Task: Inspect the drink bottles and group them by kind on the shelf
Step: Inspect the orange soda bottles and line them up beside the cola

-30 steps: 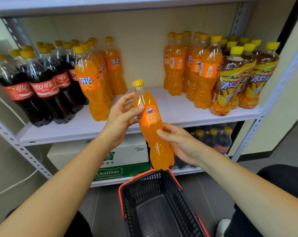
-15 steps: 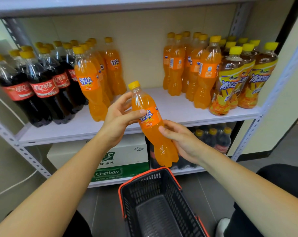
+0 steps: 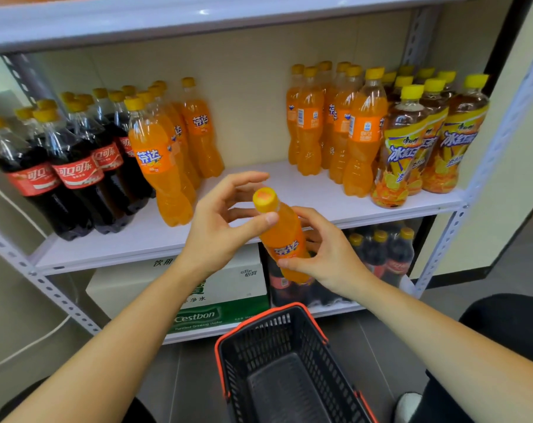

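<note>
An orange soda bottle [image 3: 285,236] with a yellow cap is tipped toward me in front of the white shelf [image 3: 304,190]. My right hand [image 3: 329,254] grips its lower body from the right. My left hand [image 3: 219,227] pinches its neck, thumb just under the cap, the other fingers spread. On the shelf stand cola bottles [image 3: 66,172] at the left, orange soda bottles [image 3: 164,166] beside them, a second orange soda group [image 3: 335,126] right of the gap, and iced tea bottles [image 3: 418,145] at the far right.
A black basket with an orange rim [image 3: 277,312] sits on the floor below my hands. The lower shelf holds a water carton [image 3: 225,288] and dark cola bottles [image 3: 387,254]. Steel uprights [image 3: 442,248] frame the shelf. The shelf middle between the orange groups is bare.
The bottle has tipped from nearly upright so its cap points at me. My left thumb has slid up to the neck and my right hand now wraps the label area.
</note>
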The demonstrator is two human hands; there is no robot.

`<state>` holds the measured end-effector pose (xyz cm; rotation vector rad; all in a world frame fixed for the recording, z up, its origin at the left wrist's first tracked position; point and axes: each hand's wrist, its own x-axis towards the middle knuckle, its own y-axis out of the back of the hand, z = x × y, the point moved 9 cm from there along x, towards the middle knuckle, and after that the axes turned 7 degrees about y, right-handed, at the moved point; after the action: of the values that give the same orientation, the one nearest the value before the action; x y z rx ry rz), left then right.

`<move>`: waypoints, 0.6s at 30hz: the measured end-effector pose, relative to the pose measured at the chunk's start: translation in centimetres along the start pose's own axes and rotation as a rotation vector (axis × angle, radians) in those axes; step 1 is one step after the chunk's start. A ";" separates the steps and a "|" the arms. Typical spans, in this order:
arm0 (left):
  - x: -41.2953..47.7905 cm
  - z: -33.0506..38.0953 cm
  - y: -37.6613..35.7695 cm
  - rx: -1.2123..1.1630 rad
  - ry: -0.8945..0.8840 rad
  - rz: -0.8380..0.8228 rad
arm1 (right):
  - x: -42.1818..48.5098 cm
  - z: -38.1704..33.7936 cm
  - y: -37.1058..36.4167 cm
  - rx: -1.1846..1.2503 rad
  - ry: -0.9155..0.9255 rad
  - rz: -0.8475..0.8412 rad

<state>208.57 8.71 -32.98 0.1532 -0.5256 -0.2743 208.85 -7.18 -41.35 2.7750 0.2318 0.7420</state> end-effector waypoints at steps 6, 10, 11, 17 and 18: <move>-1.5 3.2 -1.3 0.298 -0.206 -0.081 | -1.3 0.4 0.5 -0.040 0.031 0.011; -2.1 4.2 -1.1 0.460 -0.252 -0.007 | -2.0 0.3 0.9 -0.115 0.068 0.021; -2.3 4.3 -1.1 0.482 -0.247 0.015 | -2.1 0.2 1.0 -0.140 0.087 0.024; -2.3 3.0 -0.7 0.449 -0.027 0.100 | -2.6 0.2 1.6 -0.238 0.123 0.007; -2.1 2.5 -0.6 0.421 0.023 0.088 | -2.7 0.2 1.6 -0.240 0.121 -0.007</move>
<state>205.40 8.56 -31.96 0.5399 -0.5610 -0.0724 206.75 -9.31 -42.30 2.5060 0.1633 0.8748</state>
